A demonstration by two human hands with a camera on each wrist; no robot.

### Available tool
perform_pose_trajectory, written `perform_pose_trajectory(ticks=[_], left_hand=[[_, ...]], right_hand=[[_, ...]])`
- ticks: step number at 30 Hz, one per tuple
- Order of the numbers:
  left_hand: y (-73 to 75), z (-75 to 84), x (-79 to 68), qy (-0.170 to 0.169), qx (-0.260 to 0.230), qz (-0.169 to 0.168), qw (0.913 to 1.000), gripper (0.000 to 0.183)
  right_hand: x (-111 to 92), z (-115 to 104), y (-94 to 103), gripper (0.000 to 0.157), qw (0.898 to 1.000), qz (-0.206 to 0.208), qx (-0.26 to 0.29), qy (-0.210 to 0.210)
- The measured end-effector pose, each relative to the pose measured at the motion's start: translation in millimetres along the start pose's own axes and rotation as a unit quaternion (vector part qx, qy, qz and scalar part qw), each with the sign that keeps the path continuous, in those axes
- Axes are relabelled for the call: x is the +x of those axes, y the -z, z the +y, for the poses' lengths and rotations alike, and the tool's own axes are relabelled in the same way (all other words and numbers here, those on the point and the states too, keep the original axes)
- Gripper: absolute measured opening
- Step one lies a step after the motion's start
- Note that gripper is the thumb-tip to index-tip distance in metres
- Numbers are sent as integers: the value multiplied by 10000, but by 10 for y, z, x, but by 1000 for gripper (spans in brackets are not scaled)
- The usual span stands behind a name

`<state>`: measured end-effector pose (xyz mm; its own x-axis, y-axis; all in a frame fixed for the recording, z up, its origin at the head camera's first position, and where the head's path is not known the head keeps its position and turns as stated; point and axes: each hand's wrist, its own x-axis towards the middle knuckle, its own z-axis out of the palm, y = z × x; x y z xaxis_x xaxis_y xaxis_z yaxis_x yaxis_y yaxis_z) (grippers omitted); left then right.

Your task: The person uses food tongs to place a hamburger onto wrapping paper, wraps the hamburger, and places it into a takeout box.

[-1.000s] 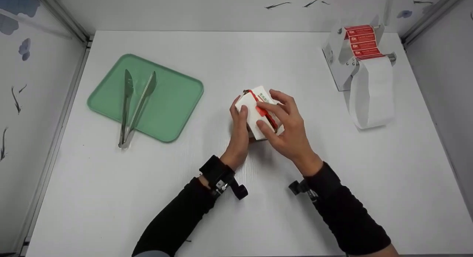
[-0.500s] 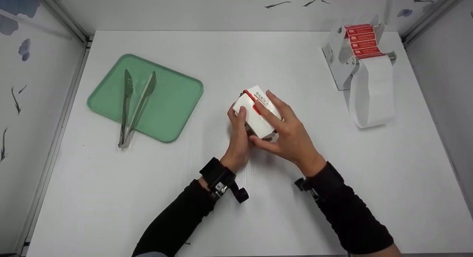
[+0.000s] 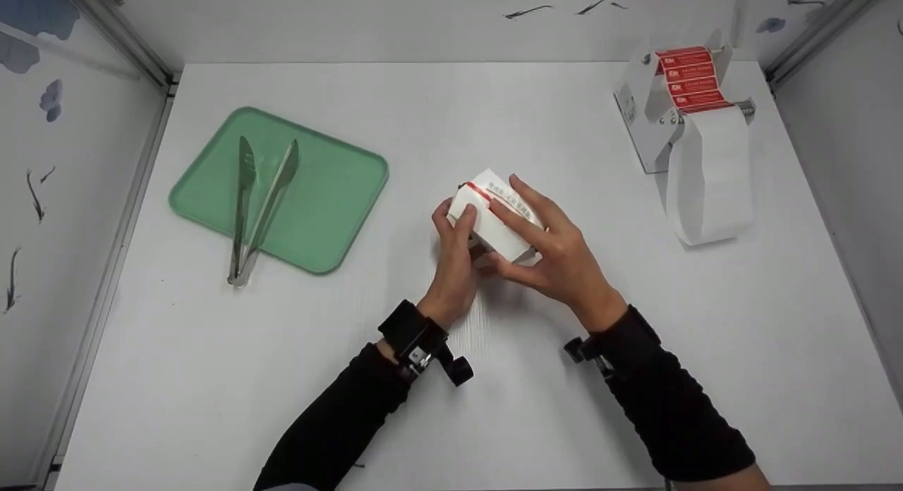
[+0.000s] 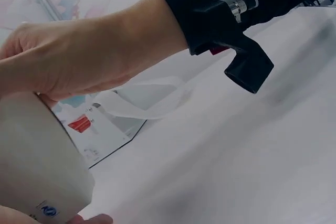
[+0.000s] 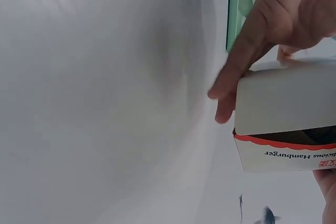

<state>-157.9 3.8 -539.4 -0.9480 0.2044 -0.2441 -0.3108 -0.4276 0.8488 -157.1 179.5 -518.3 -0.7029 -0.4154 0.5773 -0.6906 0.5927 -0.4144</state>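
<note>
A white paper hamburger box with a red stripe is held tilted between my two hands over the middle of the table. My left hand grips its left side, thumb on the near white panel. Across the top and right side lie the spread fingers of my right hand, with its thumb at the lower corner. In the right wrist view the box shows upside-down "Hamburger" lettering, a scalloped red edge and a dark gap. The left wrist view shows a plain box side with a small blue mark.
At the left a green tray carries metal tongs, their joined end past the tray's near edge. A label dispenser with red labels and a hanging white strip stands at back right. Panels surround the table.
The box's top panels have come closer together, so the red band looks narrower and the red tab is no longer visible. My right thumb has moved down to the box's near corner.
</note>
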Motion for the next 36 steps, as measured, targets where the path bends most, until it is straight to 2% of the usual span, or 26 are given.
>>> perform_pose_trajectory(ticks=[2, 5, 8, 10, 12, 15, 18, 23, 27, 32, 36], left_hand=[[74, 41, 18, 129, 176, -162, 9996, 61], [214, 136, 57, 276, 776, -581, 9949, 60], [340, 250, 97, 246, 1535, -1208, 9804, 67], [400, 312, 118, 223, 1858, -1656, 9683, 71], [436, 350, 132, 186, 2027, -1997, 9585, 68], [450, 361, 137, 213, 1956, -2251, 9543, 59], [429, 342, 134, 217, 1918, -2246, 9552, 53], [390, 309, 125, 249, 1885, -2021, 9607, 53], [364, 301, 114, 242, 1836, -1932, 9635, 54], [336, 284, 106, 61, 1862, -1760, 9666, 55], [324, 252, 102, -166, 1946, -1575, 9680, 54]], right_hand=[[-4, 36, 48, 66, 9998, -133, 156, 72], [-9, 82, 133, 67, 9980, -373, 448, 237], [-10, 99, 199, 67, 9941, -647, 794, 359], [-12, 96, 230, 66, 9911, -777, 999, 400], [-10, 84, 251, 64, 9877, -881, 1228, 389], [-13, 67, 264, 59, 9850, -855, 1464, 312], [-29, 63, 255, 49, 9848, -544, 1642, 158], [-75, 76, 193, 35, 9829, 241, 1824, -113], [-80, 58, 146, 28, 9734, 586, 2177, -414], [-95, 12, 117, 25, 9447, 721, 2977, -1173], [-130, -27, 108, 35, 9125, 785, 3525, -1922]])
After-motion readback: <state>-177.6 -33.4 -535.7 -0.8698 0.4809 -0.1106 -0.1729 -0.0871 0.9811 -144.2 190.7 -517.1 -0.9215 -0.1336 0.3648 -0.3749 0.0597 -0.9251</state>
